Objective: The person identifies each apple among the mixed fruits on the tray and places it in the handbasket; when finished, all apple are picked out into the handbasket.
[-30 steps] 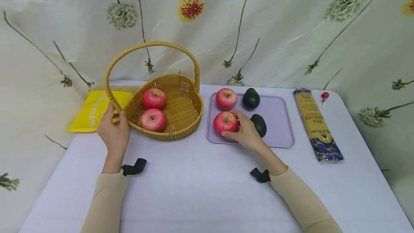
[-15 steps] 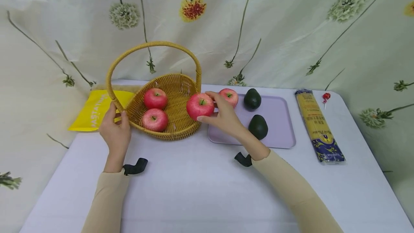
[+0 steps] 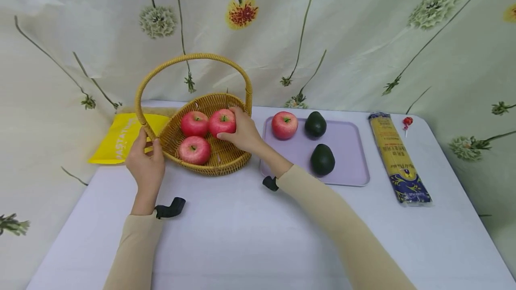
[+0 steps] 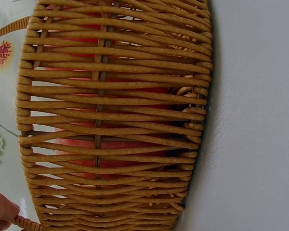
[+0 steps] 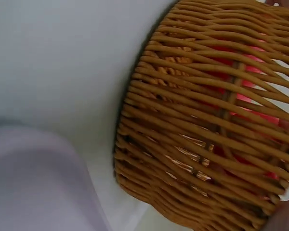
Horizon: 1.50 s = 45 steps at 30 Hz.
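A wicker basket [image 3: 225,158] with a tall arched handle stands left of centre on the white-covered table. My left hand [image 3: 147,162] pinches the foot of its handle, thumb and fingertips meeting there; a fingertip also shows in the left wrist view. Inside the basket, my right hand [image 3: 246,132] holds a red apple [image 3: 221,122] between thumb and fingers. Beside it lie two more apples, a rear one [image 3: 195,123] and a front one [image 3: 194,150]. In the right wrist view the woven wall [image 5: 207,110] hides most of the fruit.
To the right, a lilac tray [image 3: 348,155] bears an apple [image 3: 284,125], a rear avocado [image 3: 316,124] and a front avocado [image 3: 322,159]. Beyond it lie a spaghetti pack [image 3: 399,158] and a red lollipop [image 3: 407,121]. A yellow pasta bag [image 3: 117,140] lies behind my left hand.
My right hand has lifted an apple from the tray and carried it left into the basket, beside the other two. My left hand has stayed at the handle.
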{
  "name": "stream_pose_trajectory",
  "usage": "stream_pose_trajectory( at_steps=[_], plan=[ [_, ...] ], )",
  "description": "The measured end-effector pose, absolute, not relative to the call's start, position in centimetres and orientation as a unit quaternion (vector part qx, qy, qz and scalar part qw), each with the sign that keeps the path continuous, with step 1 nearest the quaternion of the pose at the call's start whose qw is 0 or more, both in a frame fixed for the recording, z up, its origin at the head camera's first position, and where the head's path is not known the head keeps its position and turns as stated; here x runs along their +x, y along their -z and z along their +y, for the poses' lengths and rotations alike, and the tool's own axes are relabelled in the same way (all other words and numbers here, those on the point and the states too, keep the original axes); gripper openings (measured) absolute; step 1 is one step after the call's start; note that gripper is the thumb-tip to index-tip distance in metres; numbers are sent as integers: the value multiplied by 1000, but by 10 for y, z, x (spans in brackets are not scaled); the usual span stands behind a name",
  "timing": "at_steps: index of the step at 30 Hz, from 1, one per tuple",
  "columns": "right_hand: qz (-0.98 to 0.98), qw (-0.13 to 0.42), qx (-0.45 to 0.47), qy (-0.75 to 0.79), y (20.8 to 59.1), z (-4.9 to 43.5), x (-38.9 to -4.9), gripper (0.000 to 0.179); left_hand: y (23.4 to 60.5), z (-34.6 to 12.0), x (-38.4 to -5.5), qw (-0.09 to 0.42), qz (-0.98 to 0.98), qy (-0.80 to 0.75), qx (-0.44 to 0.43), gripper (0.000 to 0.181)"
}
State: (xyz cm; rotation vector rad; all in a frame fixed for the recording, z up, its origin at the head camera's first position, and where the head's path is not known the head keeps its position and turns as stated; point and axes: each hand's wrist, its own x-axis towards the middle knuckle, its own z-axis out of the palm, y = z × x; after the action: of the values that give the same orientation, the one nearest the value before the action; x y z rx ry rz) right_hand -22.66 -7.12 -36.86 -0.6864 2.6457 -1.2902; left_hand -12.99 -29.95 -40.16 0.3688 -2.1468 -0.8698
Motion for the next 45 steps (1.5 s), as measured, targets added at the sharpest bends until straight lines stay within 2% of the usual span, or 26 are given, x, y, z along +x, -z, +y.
stream_pose_trajectory(
  at_steps=[10, 35, 45],
  plan=[
    [889, 78, -171, 418, 379, -91, -238, 79, 403, -299, -129, 385, -844, 343, 147, 40],
    [901, 86, -115, 410, 389, -109, -261, 79, 400, -297, -127, 383, -842, 351, 148, 41],
    [904, 82, -119, 402, 393, -112, -265, 76, 399, -297, -127, 382, -842, 350, 151, 43]
  ],
)
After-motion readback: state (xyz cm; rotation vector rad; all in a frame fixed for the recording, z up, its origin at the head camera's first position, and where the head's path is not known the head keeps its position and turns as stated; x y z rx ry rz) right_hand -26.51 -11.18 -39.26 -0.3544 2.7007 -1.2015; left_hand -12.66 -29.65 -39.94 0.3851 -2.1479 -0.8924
